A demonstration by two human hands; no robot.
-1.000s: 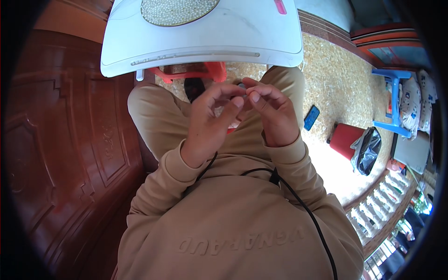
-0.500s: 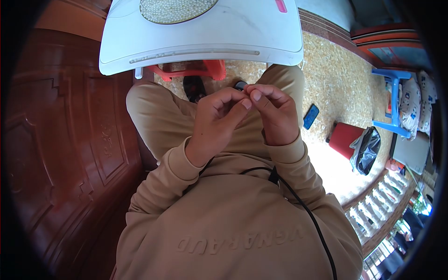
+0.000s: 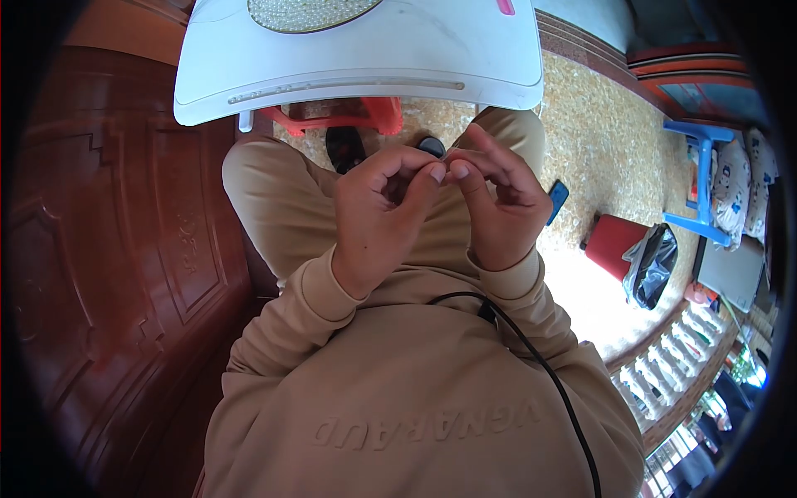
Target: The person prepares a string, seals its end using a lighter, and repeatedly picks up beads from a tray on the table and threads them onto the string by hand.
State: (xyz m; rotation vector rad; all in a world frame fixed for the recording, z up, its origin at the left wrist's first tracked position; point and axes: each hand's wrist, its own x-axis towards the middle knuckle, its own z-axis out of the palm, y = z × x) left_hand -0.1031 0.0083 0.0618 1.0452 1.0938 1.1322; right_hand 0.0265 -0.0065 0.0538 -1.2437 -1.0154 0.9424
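Note:
Above my lap, my left hand (image 3: pixel 383 214) is pinched, thumb against index finger, on something too small to make out. Close beside it, my right hand (image 3: pixel 503 199) also pinches with thumb and index finger, its tips meeting those of the left, and another of its fingers is raised. Beyond both hands stands a white table (image 3: pixel 365 66). On it lies a round tray of white beads (image 3: pixel 311 10), cut off by the top of the view. Several beads sit in the slot (image 3: pixel 340 85) along the table's near edge.
A pink item (image 3: pixel 505 7) lies on the table. Under it is a red stool (image 3: pixel 378 116). On the floor at right are a blue phone (image 3: pixel 558 202) and a red bin (image 3: pixel 616 245) with a black bag. A blue stool (image 3: pixel 704 178) stands farther right. Wooden panelling (image 3: pixel 124 241) is at left.
The fingertips of both hands have come together. My right hand has turned slightly and moved right, and one of its fingers has lifted. The table sits a little higher in view.

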